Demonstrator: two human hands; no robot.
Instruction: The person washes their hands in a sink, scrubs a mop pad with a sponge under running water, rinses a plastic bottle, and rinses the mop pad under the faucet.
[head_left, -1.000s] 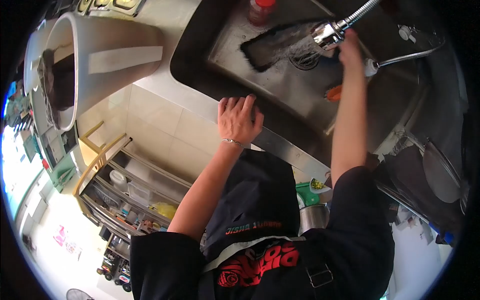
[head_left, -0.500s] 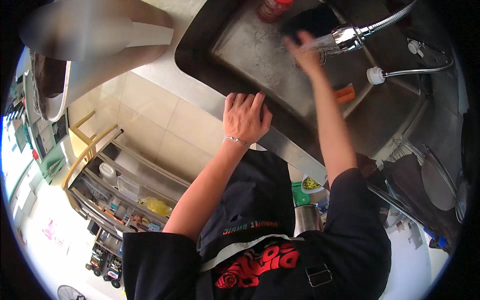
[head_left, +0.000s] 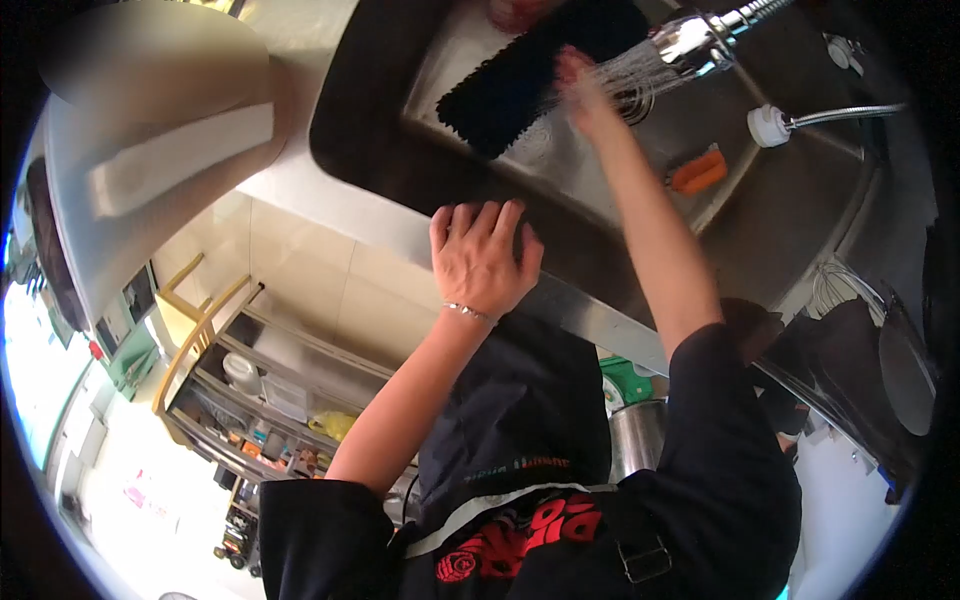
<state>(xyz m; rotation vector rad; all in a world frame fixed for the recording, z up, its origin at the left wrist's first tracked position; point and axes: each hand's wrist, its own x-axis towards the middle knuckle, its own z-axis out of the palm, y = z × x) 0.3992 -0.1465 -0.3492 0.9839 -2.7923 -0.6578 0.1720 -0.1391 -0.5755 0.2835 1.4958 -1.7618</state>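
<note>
A black shaggy-edged cloth or pad lies in the metal sink. Beside it, under the spray of a chrome faucet head, is my right hand; motion blur hides its fingers and whether they touch the pad. My left hand rests on the sink's front rim, its fingers bent over the edge, slightly apart, holding nothing. An orange object lies on the sink floor, right of my right forearm. A red item is partly cut off at the top.
A large pale bucket stands left of the sink. A white-ended flexible hose reaches over the sink's right side. Whisks and dark pans are at the right. Below left are metal shelves with containers; a steel pot stands below the sink.
The black pad now lies extended to the left, with its dark nubby surface showing. My right hand moved up and left from the faucet head into the spray. My left hand stays on the rim.
</note>
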